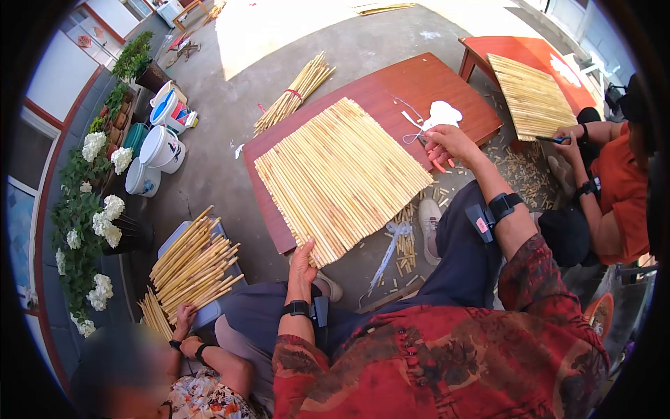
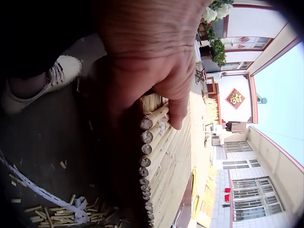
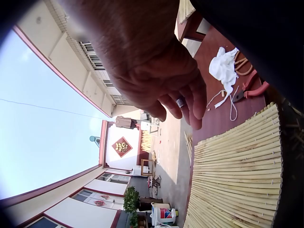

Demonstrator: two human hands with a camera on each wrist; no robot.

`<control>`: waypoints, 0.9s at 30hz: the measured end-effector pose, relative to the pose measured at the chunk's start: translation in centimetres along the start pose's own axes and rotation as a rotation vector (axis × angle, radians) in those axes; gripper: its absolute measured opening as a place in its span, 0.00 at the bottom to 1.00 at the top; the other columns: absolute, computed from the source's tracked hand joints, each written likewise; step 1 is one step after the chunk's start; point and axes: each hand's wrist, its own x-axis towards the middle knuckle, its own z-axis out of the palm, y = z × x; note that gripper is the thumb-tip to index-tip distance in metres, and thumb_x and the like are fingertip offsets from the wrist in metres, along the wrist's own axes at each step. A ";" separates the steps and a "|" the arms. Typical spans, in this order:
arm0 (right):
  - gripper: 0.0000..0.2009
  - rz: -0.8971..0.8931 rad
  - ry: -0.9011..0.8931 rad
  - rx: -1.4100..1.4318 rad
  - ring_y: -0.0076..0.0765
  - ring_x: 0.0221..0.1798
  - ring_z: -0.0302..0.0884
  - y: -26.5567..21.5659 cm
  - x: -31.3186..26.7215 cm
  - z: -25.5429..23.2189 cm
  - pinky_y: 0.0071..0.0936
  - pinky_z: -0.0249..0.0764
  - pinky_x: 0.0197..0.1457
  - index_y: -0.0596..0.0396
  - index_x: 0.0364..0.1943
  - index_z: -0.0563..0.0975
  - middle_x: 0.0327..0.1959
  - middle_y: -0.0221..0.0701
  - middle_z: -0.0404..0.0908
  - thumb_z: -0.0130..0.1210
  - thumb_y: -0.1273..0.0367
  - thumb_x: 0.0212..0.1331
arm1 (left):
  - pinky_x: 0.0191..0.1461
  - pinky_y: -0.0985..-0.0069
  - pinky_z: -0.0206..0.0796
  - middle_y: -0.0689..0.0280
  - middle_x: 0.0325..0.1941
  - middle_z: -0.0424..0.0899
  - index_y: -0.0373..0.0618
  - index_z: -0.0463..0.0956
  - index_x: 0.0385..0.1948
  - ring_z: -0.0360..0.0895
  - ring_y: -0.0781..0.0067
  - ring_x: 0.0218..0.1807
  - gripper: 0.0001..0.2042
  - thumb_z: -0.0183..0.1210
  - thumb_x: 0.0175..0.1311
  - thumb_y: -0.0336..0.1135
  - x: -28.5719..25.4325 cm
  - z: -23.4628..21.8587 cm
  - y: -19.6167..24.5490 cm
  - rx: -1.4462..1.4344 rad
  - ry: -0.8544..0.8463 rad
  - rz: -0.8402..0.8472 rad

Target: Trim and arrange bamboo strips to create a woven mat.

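Observation:
A mat of straw-coloured reed sticks (image 1: 342,178), tied side by side with thread, lies on a dark red table (image 1: 405,77). My left hand (image 1: 301,264) grips its near corner, fingers bent over the stick ends (image 2: 147,137) in the left wrist view. Above the table's right part hovers my right hand (image 1: 452,143), holding nothing, its fingers loosely bent and a ring on one. Beneath it, red-handled pliers (image 3: 251,89) lie beside the mat, with a crumpled white cloth (image 3: 222,69) and loose white string (image 3: 232,107) close by.
At the left, a person handles reed sticks (image 1: 199,262) over a pale tray. On the right, another person in orange (image 1: 618,202) holds a pen-like tool at a second mat (image 1: 534,98). A reed bundle (image 1: 296,94) and buckets (image 1: 162,149) stand beyond; cut pieces (image 1: 408,255) litter the floor.

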 end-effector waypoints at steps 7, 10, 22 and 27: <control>0.15 -0.004 0.008 -0.022 0.24 0.21 0.74 0.1 0.0 0.0 0.16 0.70 0.16 0.63 0.42 0.70 0.27 0.33 0.74 0.45 0.65 0.57 | 0.48 0.67 0.70 0.56 0.47 0.72 0.34 0.60 0.50 0.73 0.62 0.46 0.18 0.50 0.56 0.24 -0.2 0.8 0.7 -0.018 -0.019 0.096; 0.14 0.002 0.014 -0.024 0.23 0.20 0.74 0.0 -0.2 0.1 0.16 0.70 0.16 0.63 0.41 0.69 0.27 0.33 0.74 0.45 0.65 0.57 | 0.48 0.68 0.70 0.55 0.47 0.72 0.33 0.61 0.49 0.74 0.62 0.45 0.18 0.49 0.56 0.24 -0.3 0.9 1.0 -0.002 -0.022 0.123; 0.15 0.011 -0.008 -0.018 0.24 0.21 0.75 -0.2 -0.1 0.0 0.17 0.71 0.18 0.62 0.43 0.69 0.27 0.34 0.74 0.45 0.65 0.57 | 0.40 0.71 0.70 0.58 0.40 0.76 0.33 0.65 0.45 0.75 0.64 0.39 0.16 0.52 0.58 0.34 2.4 -3.1 1.4 0.268 0.151 0.005; 0.15 0.006 -0.007 -0.048 0.24 0.21 0.75 0.0 -0.3 -0.1 0.17 0.71 0.18 0.64 0.43 0.69 0.27 0.35 0.74 0.45 0.65 0.58 | 0.42 0.68 0.69 0.59 0.36 0.74 0.35 0.67 0.43 0.74 0.64 0.37 0.16 0.51 0.57 0.36 1.7 -3.2 2.2 0.421 0.615 0.122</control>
